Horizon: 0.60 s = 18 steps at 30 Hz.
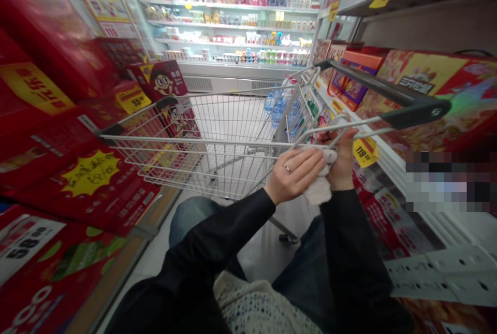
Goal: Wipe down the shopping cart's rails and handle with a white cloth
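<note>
We look down at our hands. Our left hand [295, 173] and right hand [342, 160] curl their fingers closed on a soft pale cloth [320, 189], held between them beside the near edge of a wire shopping cart [194, 143]. Bottles of water [276, 106] lie inside the cart. Red boxes [58, 142] stand on the left, and cold food shelves [229, 18] stand far ahead.

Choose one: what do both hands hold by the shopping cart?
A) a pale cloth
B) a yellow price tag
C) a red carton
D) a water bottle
A: the left hand and the right hand both close on the pale cloth, right by the shopping cart.
</note>
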### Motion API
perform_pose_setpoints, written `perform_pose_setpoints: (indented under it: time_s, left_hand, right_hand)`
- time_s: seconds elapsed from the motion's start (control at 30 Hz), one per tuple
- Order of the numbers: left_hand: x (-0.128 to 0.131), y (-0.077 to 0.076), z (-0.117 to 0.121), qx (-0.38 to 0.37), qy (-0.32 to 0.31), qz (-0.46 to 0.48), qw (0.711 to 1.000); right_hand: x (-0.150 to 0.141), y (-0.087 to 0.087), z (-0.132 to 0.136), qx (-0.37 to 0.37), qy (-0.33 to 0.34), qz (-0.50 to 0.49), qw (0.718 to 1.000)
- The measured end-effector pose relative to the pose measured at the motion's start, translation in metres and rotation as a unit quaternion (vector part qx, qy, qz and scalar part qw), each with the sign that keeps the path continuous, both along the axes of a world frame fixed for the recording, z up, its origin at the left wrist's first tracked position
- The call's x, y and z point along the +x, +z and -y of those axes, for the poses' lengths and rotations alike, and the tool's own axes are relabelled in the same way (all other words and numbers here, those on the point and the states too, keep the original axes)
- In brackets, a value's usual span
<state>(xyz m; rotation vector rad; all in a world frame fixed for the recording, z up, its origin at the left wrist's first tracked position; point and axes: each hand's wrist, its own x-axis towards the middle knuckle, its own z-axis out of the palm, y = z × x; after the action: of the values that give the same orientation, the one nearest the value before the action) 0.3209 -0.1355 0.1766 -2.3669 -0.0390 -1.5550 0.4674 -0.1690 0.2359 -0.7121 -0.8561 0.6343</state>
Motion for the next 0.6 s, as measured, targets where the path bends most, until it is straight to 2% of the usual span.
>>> perform_pose_setpoints:
  time_s: [0.07, 0.17, 0.23, 0.3, 0.37, 0.43, 0.47, 0.53, 0.6]
  left_hand:
    - [-0.009, -0.038, -0.008, 0.005, 0.000, -0.036, 0.999]
    - [-0.040, -0.116, -0.021, -0.006, 0.024, -0.112, 0.993]
    - [-0.064, -0.162, -0.023, -0.018, 0.034, -0.136, 0.990]
    - [-0.083, -0.193, -0.021, -0.031, 0.042, -0.153, 0.987]
    - [-0.094, -0.206, -0.018, -0.048, 0.052, -0.166, 0.983]
    - [-0.094, -0.198, -0.015, -0.060, 0.058, -0.169, 0.982]
    - [-0.090, -0.184, -0.014, -0.061, 0.056, -0.158, 0.984]
    - [-0.076, -0.138, -0.013, -0.055, 0.046, -0.107, 0.992]
    - [-0.058, -0.073, -0.014, -0.035, 0.038, -0.021, 0.998]
  right_hand:
    - [0.001, 0.000, 0.000, 0.026, -0.008, -0.010, 1.000]
    - [0.003, 0.000, -0.003, 0.056, -0.005, -0.020, 0.998]
    - [0.004, 0.001, -0.005, 0.064, -0.001, -0.023, 0.998]
    - [0.005, 0.001, -0.006, 0.066, 0.000, -0.027, 0.997]
    - [0.005, 0.001, -0.008, 0.066, 0.006, -0.033, 0.997]
    - [0.004, 0.000, -0.009, 0.069, 0.014, -0.038, 0.997]
    - [0.004, -0.001, -0.009, 0.072, 0.016, -0.037, 0.997]
    - [0.005, -0.002, -0.010, 0.078, 0.010, -0.033, 0.996]
    - [0.005, -0.004, -0.009, 0.075, -0.003, -0.023, 0.997]
